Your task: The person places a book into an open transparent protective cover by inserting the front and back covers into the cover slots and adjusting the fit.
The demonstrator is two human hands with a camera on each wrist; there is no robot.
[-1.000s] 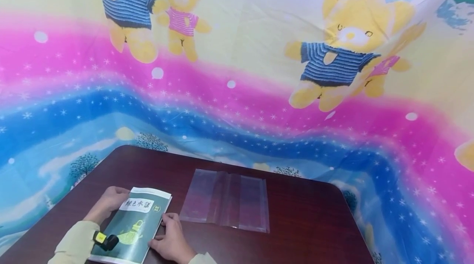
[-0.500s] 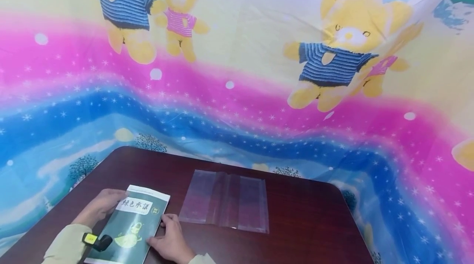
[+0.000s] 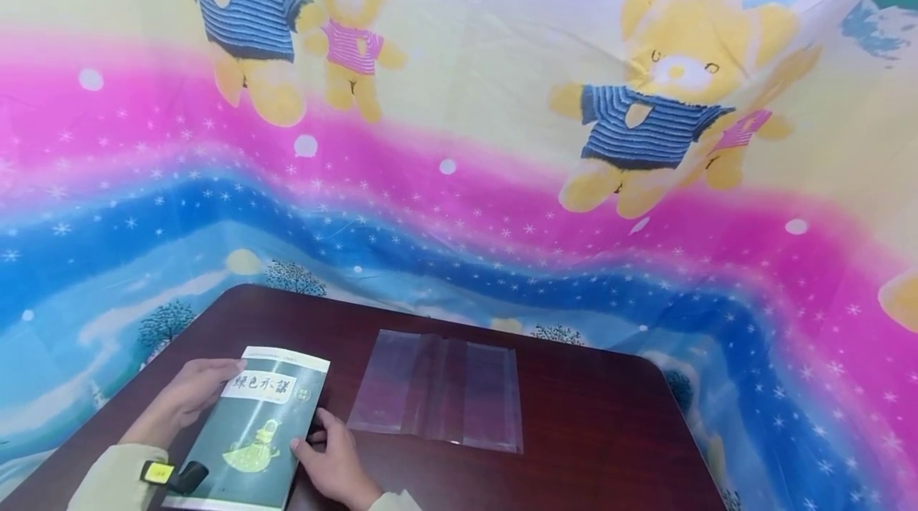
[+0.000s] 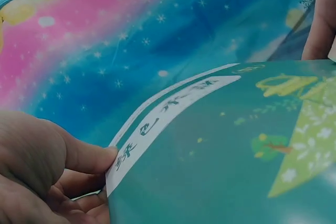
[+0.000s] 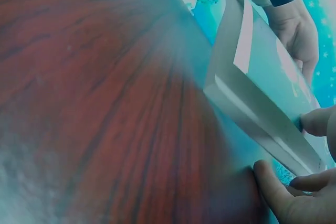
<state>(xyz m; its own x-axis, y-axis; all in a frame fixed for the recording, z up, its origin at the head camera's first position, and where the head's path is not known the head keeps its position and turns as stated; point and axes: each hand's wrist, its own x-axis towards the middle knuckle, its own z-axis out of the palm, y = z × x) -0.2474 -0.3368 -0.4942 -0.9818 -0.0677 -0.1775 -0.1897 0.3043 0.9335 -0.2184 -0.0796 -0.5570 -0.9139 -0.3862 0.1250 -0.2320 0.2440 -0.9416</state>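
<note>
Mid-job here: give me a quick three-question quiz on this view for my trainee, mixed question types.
1. True or false: the green book lies on top of the clear plastic cover.
2. Which hand grips the book's top corner? A) left hand B) right hand C) neither
3. Fill in: the plastic cover lies flat on the dark wooden ____.

Key:
1. False; the book is apart from the cover, to its left in the head view.
2. A; in the left wrist view the thumb and fingers pinch the corner by the white title strip, while the right hand holds the opposite long edge.
3. table
</note>
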